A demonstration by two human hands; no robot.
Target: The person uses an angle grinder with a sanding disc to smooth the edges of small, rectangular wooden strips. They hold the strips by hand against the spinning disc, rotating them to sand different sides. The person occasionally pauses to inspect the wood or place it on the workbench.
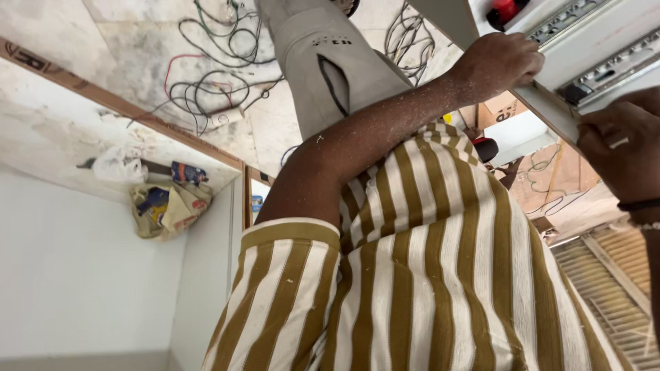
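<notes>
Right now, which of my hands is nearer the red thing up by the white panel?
Left. The left hand grips the panel just below the red thing; the right hand is farther off, down by the panel's lower edge.

Floor: tangle of loose wires [206,89] on pale dusty tiles, second wire bundle [409,34] further right. Crumpled bags [165,206] and a clear plastic bag [117,165] sit against the white cabinet panel [75,275]. Cardboard box [498,110] near a slatted wooden frame [612,288].
</notes>
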